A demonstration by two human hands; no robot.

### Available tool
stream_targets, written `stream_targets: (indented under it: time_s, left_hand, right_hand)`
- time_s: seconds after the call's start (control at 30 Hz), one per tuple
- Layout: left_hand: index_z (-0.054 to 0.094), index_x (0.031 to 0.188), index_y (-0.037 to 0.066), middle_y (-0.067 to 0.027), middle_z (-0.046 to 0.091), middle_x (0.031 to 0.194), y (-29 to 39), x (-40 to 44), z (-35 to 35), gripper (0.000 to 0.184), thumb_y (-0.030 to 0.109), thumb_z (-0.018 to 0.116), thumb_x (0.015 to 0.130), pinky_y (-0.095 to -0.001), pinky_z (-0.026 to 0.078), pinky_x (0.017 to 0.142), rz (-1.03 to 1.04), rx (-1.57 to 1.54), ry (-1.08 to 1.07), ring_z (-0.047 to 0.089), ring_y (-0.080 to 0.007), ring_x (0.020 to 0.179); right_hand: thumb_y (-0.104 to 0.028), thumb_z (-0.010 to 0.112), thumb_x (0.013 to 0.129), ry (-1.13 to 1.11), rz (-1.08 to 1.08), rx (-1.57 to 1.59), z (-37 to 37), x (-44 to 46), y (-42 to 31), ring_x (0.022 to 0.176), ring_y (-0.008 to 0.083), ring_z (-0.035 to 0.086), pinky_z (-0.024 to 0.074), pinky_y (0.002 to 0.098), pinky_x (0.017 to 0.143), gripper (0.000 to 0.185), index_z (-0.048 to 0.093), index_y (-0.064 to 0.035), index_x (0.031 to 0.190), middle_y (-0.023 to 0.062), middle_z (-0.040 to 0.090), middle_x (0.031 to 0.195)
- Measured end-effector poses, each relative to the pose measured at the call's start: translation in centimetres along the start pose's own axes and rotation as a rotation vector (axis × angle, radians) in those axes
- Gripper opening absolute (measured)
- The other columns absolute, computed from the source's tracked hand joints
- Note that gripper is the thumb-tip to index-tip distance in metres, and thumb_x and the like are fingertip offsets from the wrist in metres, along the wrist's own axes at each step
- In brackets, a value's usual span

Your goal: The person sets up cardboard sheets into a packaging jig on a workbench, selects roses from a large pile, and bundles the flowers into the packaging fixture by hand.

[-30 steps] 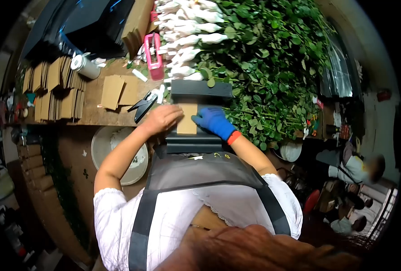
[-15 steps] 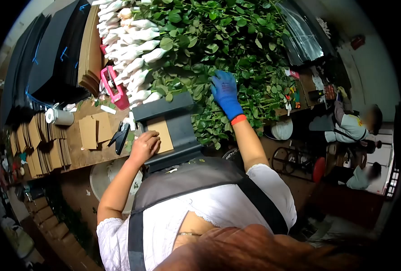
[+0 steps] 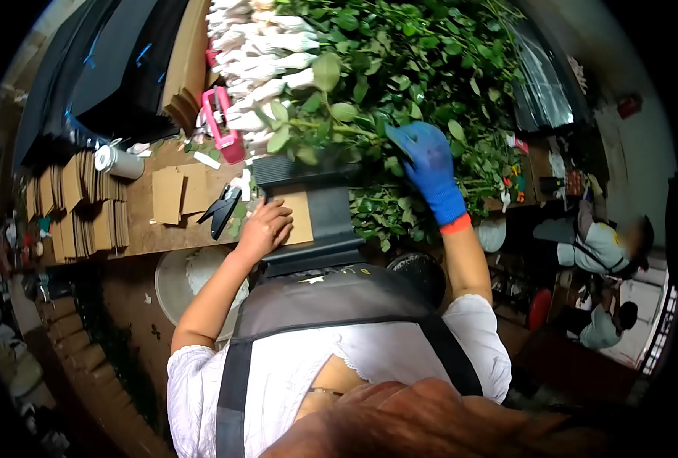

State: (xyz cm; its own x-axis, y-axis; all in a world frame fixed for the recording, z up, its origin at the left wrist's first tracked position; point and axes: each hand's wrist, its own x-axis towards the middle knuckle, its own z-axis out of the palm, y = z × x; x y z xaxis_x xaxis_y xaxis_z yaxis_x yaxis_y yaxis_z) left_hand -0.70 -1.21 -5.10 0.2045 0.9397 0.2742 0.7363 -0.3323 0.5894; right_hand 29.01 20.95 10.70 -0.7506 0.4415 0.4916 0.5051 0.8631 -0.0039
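Note:
My left hand point(image 3: 265, 229), bare, lies on a brown cardboard piece point(image 3: 299, 219) with its fingers slightly apart. The cardboard sits in a dark ridged tray point(image 3: 330, 212) at the table's front edge, close to my apron. My right hand point(image 3: 428, 156), in a blue glove, is closed round a leafy green stem point(image 3: 354, 131), raised above the leaf pile at the tray's upper right. The stem's leaves point left, over the tray's back edge, and are partly blurred. Flower heads in white netting point(image 3: 278, 62) lie behind the tray.
Leafy stems point(image 3: 430, 53) cover the table's back right. Left of the tray lie a black stapler point(image 3: 221, 211), a pink holder point(image 3: 224, 133), cardboard pieces point(image 3: 169, 195), a white container point(image 3: 119, 162) and cardboard stacks point(image 3: 87, 191). Two people point(image 3: 602, 244) are at the far right.
My gloved hand went from the tray to the leaf pile and now holds up a stem. My left hand has stayed at the cardboard. The view has shifted.

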Motion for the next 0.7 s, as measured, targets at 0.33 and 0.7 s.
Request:
stream_targets:
  time_s: [0.33, 0.7]
  left_hand:
    - [0.055, 0.134, 0.011, -0.0085, 0.06, 0.133, 0.4, -0.5, -1.9, 0.082, 0.046, 0.086, 0.067, -0.0606, 0.011, 0.118, -0.296, -0.328, -0.103, 0.051, -0.0287, 0.131]
    - [0.076, 0.104, 0.021, -0.004, 0.057, 0.136, 0.6, -0.1, -2.3, 0.032, 0.035, 0.08, 0.076, -0.0656, 0.012, 0.116, -0.173, -0.174, -0.308, 0.036, -0.0274, 0.142]
  right_hand:
    - [-0.01, 0.061, 0.081, -0.803, 0.016, 0.034, -0.7, -7.1, -3.5, 0.085, 0.0325, 0.064, 0.0508, 0.0442, 0.074, 0.032, 0.069, -0.0204, 0.11, 0.0115, 0.066, 0.089]
    - [-0.021, 0.063, 0.088, -0.359, 0.49, 0.347, 3.6, -3.9, 0.3, 0.094, 0.0312, 0.066, 0.0538, 0.0408, 0.081, 0.021, 0.068, -0.0176, 0.108, 0.0085, 0.07, 0.103]
